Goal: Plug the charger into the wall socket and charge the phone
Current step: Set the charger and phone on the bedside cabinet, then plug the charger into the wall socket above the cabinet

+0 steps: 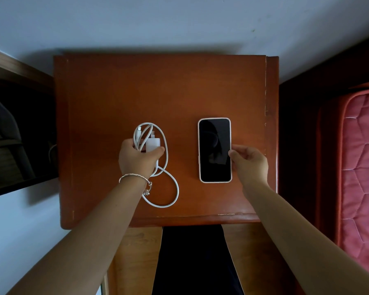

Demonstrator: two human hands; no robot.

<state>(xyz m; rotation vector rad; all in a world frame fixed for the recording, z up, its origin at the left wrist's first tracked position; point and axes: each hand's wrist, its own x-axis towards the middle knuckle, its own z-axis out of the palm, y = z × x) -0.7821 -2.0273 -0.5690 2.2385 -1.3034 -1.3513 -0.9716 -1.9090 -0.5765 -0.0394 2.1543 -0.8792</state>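
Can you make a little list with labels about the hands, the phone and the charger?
table: brown wood
phone: flat on the table, screen dark
left hand: grips the charger and some cable loops
right hand: pinches the phone's right edge
cable: partly looped on the table, not in the phone
wall socket: not in view

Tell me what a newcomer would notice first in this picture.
On an orange-brown nightstand, the left hand grips a white charger with its looped cable. The right hand pinches the right edge of a dark-screened phone lying flat. A pink quilted mattress lies at the right.
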